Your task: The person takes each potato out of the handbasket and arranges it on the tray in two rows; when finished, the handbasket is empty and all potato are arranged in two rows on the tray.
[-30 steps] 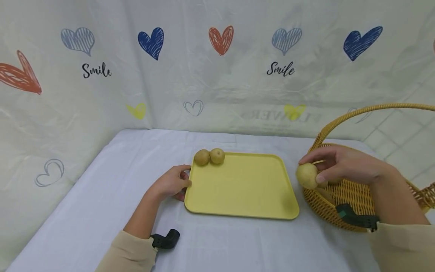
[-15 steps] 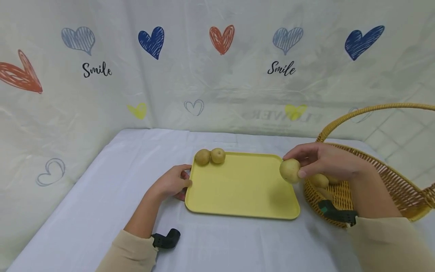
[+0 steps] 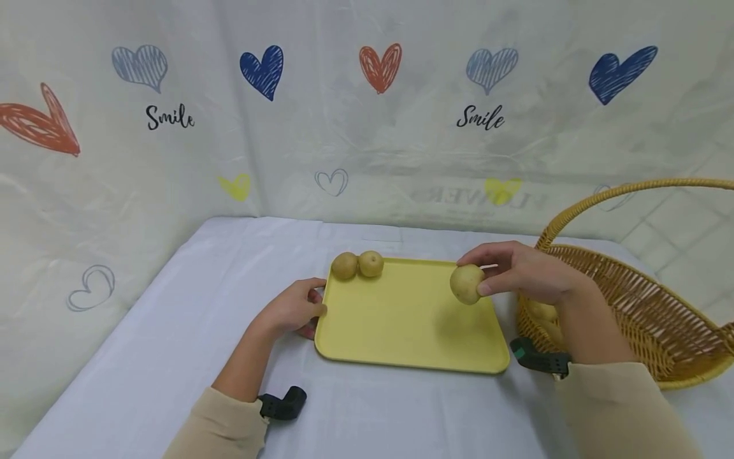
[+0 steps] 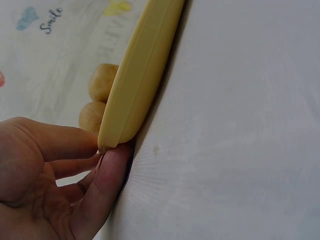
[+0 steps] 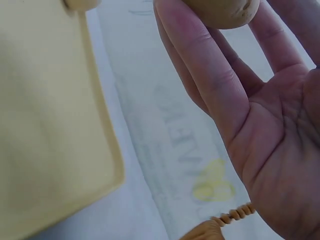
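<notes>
Between the thumb and fingertips of my right hand (image 3: 524, 273) is a pale potato (image 3: 467, 284), held in the air above the right part of a yellow tray (image 3: 401, 319). That same potato (image 5: 225, 11) is partly cut off at the top of the right wrist view. My left hand (image 3: 290, 309) pinches the tray's left rim; in the left wrist view one finger lies under the rim (image 4: 137, 90) and another digit presses its upper side. Two potatoes, a browner one (image 3: 345, 266) and a lighter one (image 3: 371, 263), touch each other in the tray's far left corner.
At the right stands a wicker basket (image 3: 648, 306) with a tall arched handle (image 3: 631, 188). Some potatoes (image 3: 545, 312) inside it are partly hidden behind my right arm. A white cloth (image 3: 367, 408) covers the table, and a printed white sheet (image 3: 321, 140) hangs behind.
My right hand has carried the potato leftward from beside the basket to above the tray. My left hand keeps its hold on the rim, and the two tray potatoes lie as before.
</notes>
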`<state>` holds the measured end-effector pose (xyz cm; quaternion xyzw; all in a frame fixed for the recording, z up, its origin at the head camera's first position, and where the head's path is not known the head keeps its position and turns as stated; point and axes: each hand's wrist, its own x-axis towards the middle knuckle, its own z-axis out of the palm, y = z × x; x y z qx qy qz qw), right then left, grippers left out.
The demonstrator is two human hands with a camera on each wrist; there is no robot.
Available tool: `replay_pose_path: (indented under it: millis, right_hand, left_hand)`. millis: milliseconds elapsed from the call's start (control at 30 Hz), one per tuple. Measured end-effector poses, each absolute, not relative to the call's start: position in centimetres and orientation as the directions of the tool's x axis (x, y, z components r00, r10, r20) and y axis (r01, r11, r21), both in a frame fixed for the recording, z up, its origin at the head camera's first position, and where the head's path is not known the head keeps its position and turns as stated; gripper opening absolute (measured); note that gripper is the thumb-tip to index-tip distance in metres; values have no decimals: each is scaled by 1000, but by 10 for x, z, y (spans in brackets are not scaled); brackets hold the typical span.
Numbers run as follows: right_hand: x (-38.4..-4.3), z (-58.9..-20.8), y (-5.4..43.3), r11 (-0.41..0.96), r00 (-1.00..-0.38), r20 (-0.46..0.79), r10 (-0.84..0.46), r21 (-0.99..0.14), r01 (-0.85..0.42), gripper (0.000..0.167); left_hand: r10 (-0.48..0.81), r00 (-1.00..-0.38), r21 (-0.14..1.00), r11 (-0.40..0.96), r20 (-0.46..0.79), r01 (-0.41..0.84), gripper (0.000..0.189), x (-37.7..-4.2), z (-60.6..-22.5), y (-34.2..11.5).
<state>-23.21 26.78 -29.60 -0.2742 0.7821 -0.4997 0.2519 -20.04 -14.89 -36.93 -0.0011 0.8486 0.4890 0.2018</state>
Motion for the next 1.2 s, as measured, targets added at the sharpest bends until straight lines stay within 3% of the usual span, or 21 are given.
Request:
replay_pose_path:
  millis: [867,1200]
  right_hand:
    - [-252,-318,228,365,-835,-156,-528,-929,-57,48]
    - [-257,-331,213,446,-863,-180,-471,-893,-58,55]
  left_hand:
    - [190,-920,824,531,-343,-198,61,-202,-369,-149]
    - [186,-920,820,536,-346,-200,61,-202,-370,-148]
